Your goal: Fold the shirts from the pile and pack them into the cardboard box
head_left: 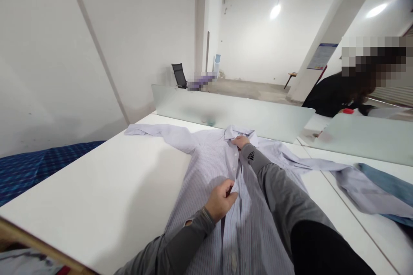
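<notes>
A pale striped button-up shirt [206, 167] lies face up with its collar at the far side and both sleeves spread out sideways. My left hand [222, 200] is closed on the front edge halfway down, thumb and fingers pinching the cloth. Just below the collar [238, 131], my right hand [241, 141] grips the top of the shirt front; its fingertips are partly hidden. Between the hands runs the button placket [235, 161]. Under my left hand the two front edges lie slightly apart.
The shirt rests on a white table [138, 180] with a frosted divider [232, 105] behind. A blue denim garment [383, 180] lies under the right sleeve. Dark blue checked cloth [45, 167] is at left. Beyond the divider at right, a person in black [329, 92] leans over.
</notes>
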The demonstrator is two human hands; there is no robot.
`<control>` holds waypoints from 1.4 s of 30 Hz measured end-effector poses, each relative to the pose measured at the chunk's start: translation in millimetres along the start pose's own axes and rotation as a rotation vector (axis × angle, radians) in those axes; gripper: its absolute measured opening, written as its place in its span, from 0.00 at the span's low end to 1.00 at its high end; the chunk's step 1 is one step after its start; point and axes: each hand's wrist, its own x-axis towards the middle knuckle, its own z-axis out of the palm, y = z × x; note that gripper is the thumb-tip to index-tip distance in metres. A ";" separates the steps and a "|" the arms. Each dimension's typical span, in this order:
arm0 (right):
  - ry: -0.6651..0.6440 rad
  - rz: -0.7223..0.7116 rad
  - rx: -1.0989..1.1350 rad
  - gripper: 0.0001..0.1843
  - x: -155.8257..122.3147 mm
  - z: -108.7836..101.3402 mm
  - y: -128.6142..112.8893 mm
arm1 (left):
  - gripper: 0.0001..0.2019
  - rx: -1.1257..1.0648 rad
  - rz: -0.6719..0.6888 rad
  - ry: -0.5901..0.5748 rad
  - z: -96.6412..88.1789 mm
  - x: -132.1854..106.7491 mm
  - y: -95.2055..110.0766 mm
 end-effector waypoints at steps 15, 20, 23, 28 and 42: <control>0.192 0.031 -0.073 0.11 -22.1 8.1 34.7 | 0.18 0.460 0.193 -0.354 5.1 -16.4 9.7; 0.172 0.052 -0.058 0.14 -48.7 -20.5 36.3 | 0.18 0.710 0.278 -0.473 1.0 -18.3 17.5; 0.070 0.001 -0.035 0.10 -102.3 -35.4 49.8 | 0.19 0.749 0.316 -0.539 -1.9 -19.9 20.3; -0.100 -0.105 0.098 0.07 -238.3 -60.2 94.1 | 0.19 0.648 0.358 -0.637 -1.1 -36.0 28.1; 0.032 0.053 0.392 0.20 -479.3 -106.6 124.6 | 0.18 0.130 0.241 -0.935 23.2 -188.5 77.0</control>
